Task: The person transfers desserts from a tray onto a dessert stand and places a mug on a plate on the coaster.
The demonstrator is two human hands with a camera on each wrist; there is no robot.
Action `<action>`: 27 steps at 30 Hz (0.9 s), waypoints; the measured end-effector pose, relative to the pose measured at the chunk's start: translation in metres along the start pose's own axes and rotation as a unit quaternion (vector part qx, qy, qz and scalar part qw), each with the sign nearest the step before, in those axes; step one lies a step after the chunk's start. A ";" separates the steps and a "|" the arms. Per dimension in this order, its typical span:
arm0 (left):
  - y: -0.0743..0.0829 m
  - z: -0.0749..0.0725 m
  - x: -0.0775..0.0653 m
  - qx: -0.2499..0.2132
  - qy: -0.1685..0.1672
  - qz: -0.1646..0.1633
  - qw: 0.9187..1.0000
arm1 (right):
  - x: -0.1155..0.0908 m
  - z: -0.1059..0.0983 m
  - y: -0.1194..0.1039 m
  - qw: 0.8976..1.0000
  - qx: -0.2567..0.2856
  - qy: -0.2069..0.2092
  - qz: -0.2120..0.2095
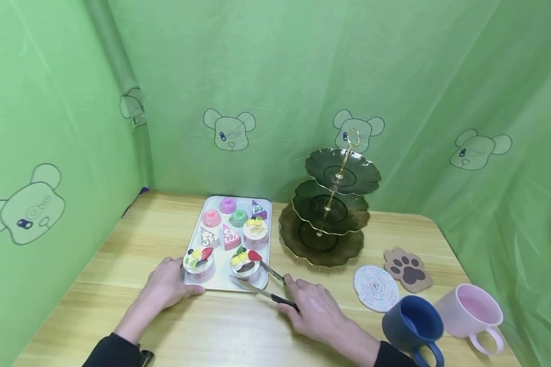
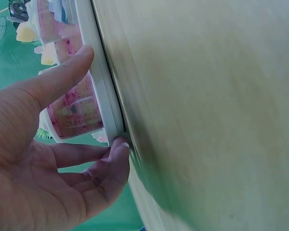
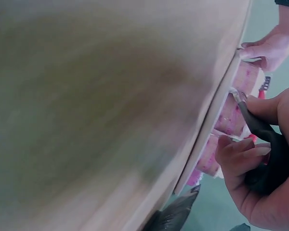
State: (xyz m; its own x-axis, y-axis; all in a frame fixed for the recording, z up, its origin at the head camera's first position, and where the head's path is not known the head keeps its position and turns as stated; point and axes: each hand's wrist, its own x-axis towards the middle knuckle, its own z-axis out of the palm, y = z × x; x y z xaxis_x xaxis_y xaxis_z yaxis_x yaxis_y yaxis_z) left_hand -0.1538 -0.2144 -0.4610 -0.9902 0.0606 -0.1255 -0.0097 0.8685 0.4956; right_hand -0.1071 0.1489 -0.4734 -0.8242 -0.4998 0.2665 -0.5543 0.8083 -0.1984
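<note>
A white tray (image 1: 220, 284) holds toy desserts. At its front left corner my left hand (image 1: 169, 283) grips the tray, thumb along the front edge and fingers at the side, beside a fruit-topped dessert cup (image 1: 199, 264). My right hand (image 1: 314, 308) holds a pair of tongs with black handles (image 1: 284, 300). The two arms of the tongs stand spread on either side of another dessert cup (image 1: 245, 265), topped with yellow pieces and a strawberry. In the right wrist view the fingers (image 3: 243, 156) curl round the black handle; whether the tips touch the cup I cannot tell.
Several toy cakes lie farther back on the tray, with a third dessert cup (image 1: 255, 233). A three-tier dark stand (image 1: 319, 244) rises right of the tray. At the right are a round coaster (image 1: 376, 288), a paw coaster (image 1: 408, 270), a blue mug (image 1: 401, 326) and a pink mug (image 1: 454, 313).
</note>
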 end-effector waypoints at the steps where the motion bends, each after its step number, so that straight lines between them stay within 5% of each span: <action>1: 0.000 -0.001 0.000 -0.002 -0.002 -0.002 1.000 | -0.001 -0.002 0.000 1.000 0.002 0.001 0.002; 17: -0.011 -0.005 0.009 -0.056 -0.021 0.011 0.998 | -0.023 -0.051 0.019 0.995 -0.008 0.059 0.077; 27: -0.014 -0.008 0.007 -0.169 -0.046 -0.025 0.984 | -0.039 -0.072 0.040 0.986 0.033 0.000 0.164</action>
State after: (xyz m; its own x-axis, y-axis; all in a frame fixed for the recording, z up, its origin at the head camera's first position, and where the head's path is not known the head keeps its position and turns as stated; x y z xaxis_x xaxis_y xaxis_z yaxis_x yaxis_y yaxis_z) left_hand -0.1621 -0.2305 -0.4624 -0.9705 0.0804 -0.2272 -0.1193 0.6588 0.7428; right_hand -0.0888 0.2226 -0.4232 -0.9603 -0.2154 0.1771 -0.2646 0.9043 -0.3350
